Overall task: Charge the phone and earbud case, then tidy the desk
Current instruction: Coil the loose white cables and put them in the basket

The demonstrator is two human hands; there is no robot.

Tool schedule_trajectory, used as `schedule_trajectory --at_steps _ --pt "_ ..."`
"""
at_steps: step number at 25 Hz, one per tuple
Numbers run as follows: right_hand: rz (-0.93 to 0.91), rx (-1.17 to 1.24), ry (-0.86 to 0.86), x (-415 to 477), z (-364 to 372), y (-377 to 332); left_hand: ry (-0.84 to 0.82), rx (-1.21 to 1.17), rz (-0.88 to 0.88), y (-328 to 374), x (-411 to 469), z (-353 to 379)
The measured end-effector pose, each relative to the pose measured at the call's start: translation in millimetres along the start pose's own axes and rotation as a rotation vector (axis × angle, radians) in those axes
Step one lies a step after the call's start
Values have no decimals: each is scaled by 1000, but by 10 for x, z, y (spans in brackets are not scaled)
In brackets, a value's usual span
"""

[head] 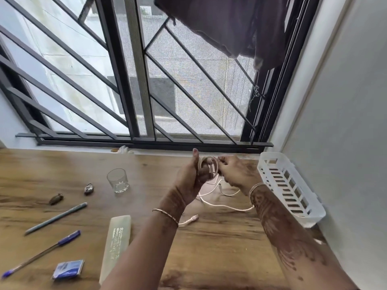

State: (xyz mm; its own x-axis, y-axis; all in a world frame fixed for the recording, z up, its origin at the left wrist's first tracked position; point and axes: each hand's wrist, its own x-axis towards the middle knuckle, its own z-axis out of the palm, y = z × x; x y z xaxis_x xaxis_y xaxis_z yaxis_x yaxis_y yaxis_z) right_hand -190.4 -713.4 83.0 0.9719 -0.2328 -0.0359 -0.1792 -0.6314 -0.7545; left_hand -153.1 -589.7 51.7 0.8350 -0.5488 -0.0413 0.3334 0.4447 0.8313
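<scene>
Above desk (209, 248), hands (211, 172) hold upright cable coil (209, 164).

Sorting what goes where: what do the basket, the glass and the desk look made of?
Basket: white moulded plastic, slotted walls, slight sheen. Glass: clear glass by the look, see-through with a thick base, though clear plastic is possible. Desk: brown wood grain, matt; solid wood or laminate cannot be told.
</scene>
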Motion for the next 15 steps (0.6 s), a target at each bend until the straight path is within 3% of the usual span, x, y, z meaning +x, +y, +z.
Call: schedule_trajectory --at_steps 3,6,10,15 --pt "-28 -230 -15 -93 37 -2 58 -247 60 78 66 19" --pt "-59 -428 27 -180 36 2 96 -301 84 132 136 52" --pt "-127 -567 52 -276 -64 -166 108 -15 133 87 189 118" --pt "-191 -489 95 -243 -255 -293 98 544 158 -68 126 25"
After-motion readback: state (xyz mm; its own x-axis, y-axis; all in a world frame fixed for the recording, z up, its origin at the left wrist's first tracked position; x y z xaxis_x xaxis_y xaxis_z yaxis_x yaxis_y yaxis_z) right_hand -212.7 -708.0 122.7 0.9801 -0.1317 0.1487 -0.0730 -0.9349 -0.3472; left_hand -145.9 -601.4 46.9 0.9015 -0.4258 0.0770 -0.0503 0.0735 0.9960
